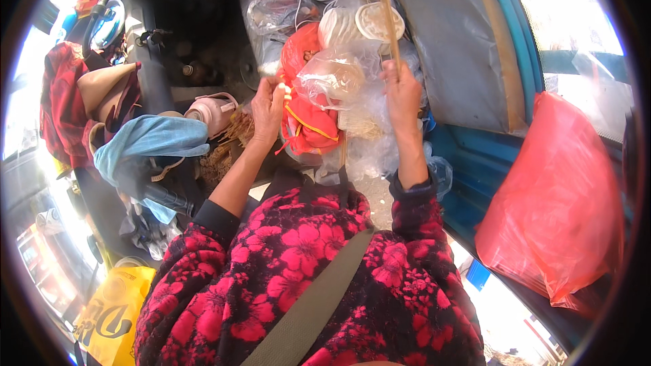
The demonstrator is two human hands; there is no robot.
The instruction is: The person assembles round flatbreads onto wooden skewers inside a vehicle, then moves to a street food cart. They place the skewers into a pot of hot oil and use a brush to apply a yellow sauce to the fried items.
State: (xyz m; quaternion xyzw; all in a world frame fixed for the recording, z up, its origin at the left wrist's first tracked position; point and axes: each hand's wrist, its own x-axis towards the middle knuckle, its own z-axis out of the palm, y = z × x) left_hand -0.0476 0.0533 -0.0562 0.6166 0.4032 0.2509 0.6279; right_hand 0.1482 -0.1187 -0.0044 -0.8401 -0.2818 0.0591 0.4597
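Note:
Several thin wooden sticks [390,15] stand upright in the grip of my right hand [403,94], at right of centre. My left hand [268,108] has its fingers pinched on a small pale piece [287,92], which I cannot identify. Beside that hand lies a red plastic bag [311,123] with a yellow edge. Between my hands is a clear plastic bag [330,79]. Above it are a stack of pale round discs [339,28] and a round disc or lid [380,21], partly behind the sticks.
A pink flask [211,112] stands left of my left hand, near bundled brown sticks [218,160]. A light blue cloth [152,140] hangs over a handlebar. A grey padded panel [457,46] borders the right side. Farther right hangs a large red plastic bag [554,203].

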